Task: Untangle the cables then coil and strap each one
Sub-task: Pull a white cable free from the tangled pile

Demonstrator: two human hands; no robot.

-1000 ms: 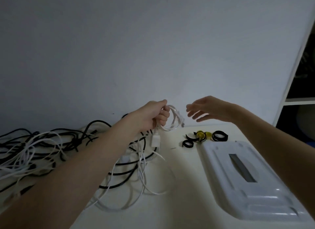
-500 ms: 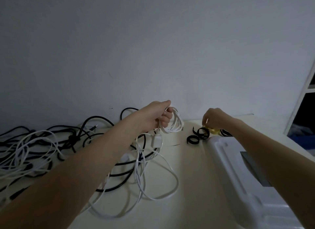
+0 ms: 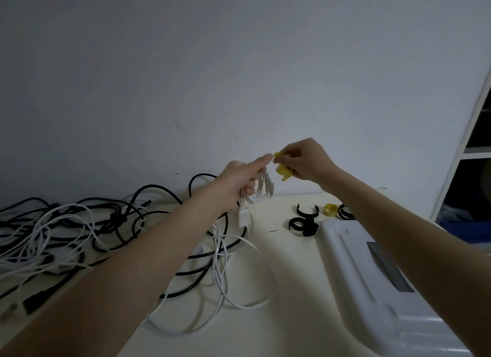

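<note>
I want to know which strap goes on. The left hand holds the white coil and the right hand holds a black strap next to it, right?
Not quite: the strap in the right hand is yellow, not black, as the head view shows. The left hand does hold the white coil, with the strap next to it.

A small coil of thin white cable [image 3: 261, 187] hangs in the air above a cream tabletop [image 3: 287, 290], its white rectangular plug [image 3: 243, 217] dangling below. Just right of the coil is a partly unrolled yellow strap [image 3: 283, 170]. Left of the coil, a tangle of black and white cables [image 3: 79, 231] sprawls. Right of it lie curled black straps [image 3: 304, 222] and a rolled yellow strap [image 3: 330, 210].
</note>
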